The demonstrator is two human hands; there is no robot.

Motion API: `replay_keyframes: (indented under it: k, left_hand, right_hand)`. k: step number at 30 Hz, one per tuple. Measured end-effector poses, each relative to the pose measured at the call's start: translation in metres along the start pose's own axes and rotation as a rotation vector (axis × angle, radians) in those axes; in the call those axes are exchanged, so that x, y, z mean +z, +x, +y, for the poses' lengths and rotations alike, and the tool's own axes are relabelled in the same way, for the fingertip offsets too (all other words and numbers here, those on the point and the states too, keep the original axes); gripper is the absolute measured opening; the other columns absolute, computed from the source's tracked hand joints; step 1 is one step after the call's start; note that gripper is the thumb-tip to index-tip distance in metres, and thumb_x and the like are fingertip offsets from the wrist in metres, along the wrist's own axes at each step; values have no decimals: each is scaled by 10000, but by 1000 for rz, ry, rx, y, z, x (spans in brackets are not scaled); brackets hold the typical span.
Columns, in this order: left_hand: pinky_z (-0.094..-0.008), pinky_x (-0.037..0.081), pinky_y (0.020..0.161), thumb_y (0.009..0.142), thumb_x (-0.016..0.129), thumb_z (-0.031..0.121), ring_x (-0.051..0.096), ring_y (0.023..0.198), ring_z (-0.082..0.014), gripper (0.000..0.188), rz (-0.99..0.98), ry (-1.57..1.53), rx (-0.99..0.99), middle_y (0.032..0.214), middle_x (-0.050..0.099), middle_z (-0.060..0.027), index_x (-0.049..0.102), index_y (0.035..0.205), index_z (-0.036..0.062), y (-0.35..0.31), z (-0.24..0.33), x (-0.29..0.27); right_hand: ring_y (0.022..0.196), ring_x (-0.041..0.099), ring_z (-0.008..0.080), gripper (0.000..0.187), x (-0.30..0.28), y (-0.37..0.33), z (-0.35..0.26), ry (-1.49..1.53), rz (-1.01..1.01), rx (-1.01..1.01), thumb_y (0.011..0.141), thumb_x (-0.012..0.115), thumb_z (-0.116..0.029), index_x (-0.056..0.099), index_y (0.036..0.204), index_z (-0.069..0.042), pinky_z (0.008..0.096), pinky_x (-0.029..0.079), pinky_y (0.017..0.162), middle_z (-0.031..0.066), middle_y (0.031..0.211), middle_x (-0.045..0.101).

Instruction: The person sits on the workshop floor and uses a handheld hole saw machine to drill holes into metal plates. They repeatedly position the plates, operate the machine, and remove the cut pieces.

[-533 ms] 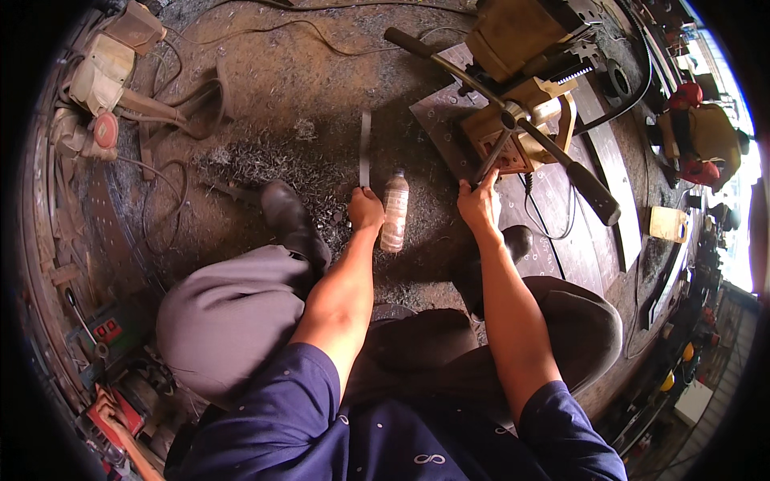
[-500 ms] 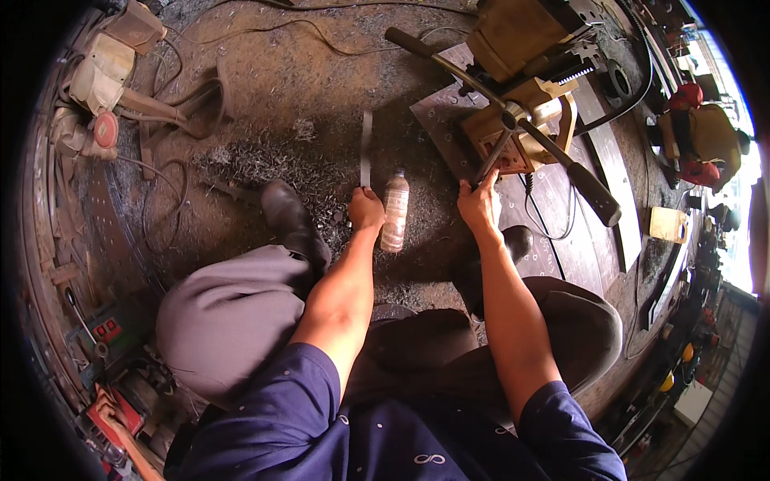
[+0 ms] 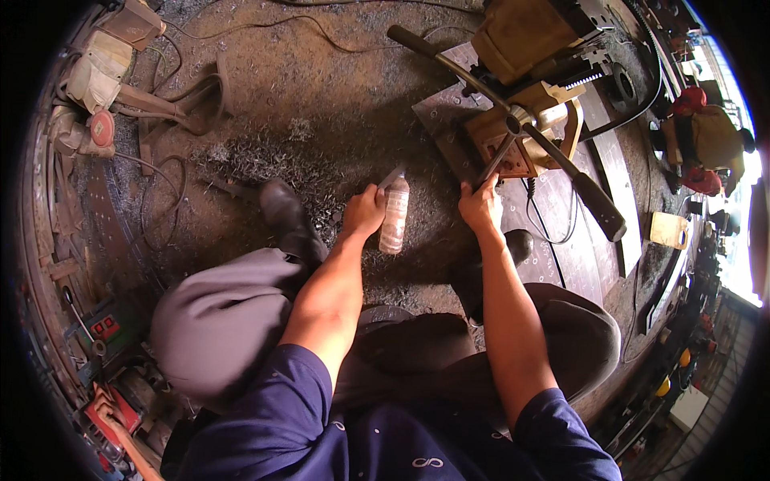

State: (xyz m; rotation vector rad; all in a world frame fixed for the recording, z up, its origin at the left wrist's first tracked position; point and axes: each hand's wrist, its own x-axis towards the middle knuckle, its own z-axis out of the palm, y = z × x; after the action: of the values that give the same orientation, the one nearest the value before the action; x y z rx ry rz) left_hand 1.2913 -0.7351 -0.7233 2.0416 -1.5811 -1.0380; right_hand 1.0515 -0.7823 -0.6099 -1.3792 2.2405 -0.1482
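My left hand is closed around a thin flat metal strip, whose visible end slants up to the right by the bottle's neck. Just right of that hand is a clear plastic bottle with pale reddish-brown contents. My right hand is wrapped round the lower spoke of a three-armed feed handle. That handle is on a yellow-brown drilling machine, which sits on dark steel plates with small pale marks. The ends of the other two spokes have dark grips.
Metal shavings cover the floor ahead of my left boot. Cables cross the ground, and one loops beside the machine. A pale plastic jug stands at the right. At the lower left, another person's hand touches a red object.
The metal strip, upright and pointing away before, has tilted toward the bottle and shows much shorter. My left hand has turned and shifted slightly left; my right hand stays on the spoke.
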Motion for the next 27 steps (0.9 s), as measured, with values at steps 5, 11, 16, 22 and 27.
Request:
replay_keyframes:
  k: [5,11,16,22,27]
  left_hand:
    - [-613,560,799,1070,451,357,699,881,-504,308,-180,253,161,893,726,-268,612,1075,95,15,-12,-28]
    - [-574,568,875,1041,514,255,715,979,-465,275,-132,345,141,977,732,-284,683,1133,58,86,1,-60]
    - [-561,542,919,1050,509,291,695,1007,-490,339,199,25,-230,1036,720,-308,681,1160,20,114,-28,-86]
    - [-504,565,885,1044,534,318,768,837,-355,402,-311,-135,-120,1009,744,-275,701,1195,-15,131,54,-61]
    - [-461,575,693,1004,557,290,729,655,-321,363,-188,156,250,773,725,-193,723,1033,-32,195,45,-31]
  right_hand:
    - [1008,697,517,850,5,2,2,-47,7,-67,982,622,-367,190,1565,76,538,552,908,378,1044,694]
    - [1004,694,521,819,4,0,-1,-55,24,-80,979,623,-373,258,1548,89,543,548,912,372,1036,697]
    - [1021,695,510,832,7,4,0,-45,16,-97,974,628,-383,275,1548,105,534,544,927,374,1064,692]
    - [1049,690,500,841,1,3,7,-59,32,-53,973,627,-387,275,1552,111,527,535,943,368,1111,687]
    - [1037,693,497,728,7,-1,-14,-19,-23,-131,960,656,-333,326,1506,18,536,533,930,320,1097,715]
